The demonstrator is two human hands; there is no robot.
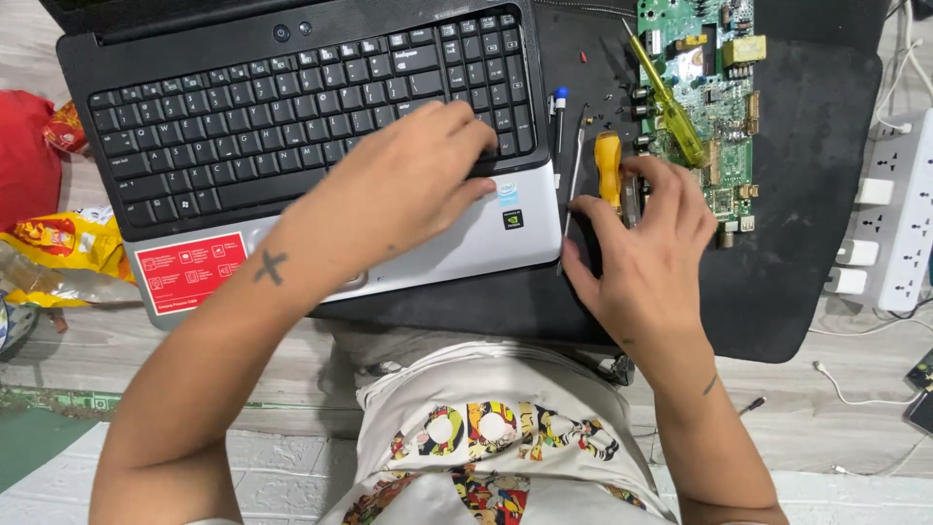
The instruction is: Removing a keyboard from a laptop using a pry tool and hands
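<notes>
Bench (117, 340) boards are carrying a black mat (816, 194), and on the mat a laptop (292, 126) is lying open, filling the far left. Right of it, at the far edge, a green circuit board (724, 146) is lying with a clear yellow screwdriver (671, 102) across it. A white power strip (899, 214) is sitting at the far right, and snack wrappers (58, 248) are lying at the left edge.

The left hand (408, 190) is pressing flat on the laptop's near right corner, fingers (476, 131) spread loosely over the last keys and the silver palm rest; it is gripping nothing, only steadying the case. Judging from this, keeping that palm down is sensible, since it is stopping the laptop from sliding on the mat.

The right hand (646, 243) is hovering just right of the laptop, its fingers half curled and closing around an orange-handled screwdriver (609, 170) lying on the mat. The thumb is touching near the handle's left side, but whether the tool is lifted or gripped firmly, I cannot tell. A thin metal probe (575, 170) and a blue-tipped pen (560, 122) are lying just beside it, between the handle and the laptop's edge.

For a clean pickup, the fingers are probably best pinching the handle alone, staying clear of the probe and of the small loose screws (607, 92) scattered further back on the mat.
</notes>
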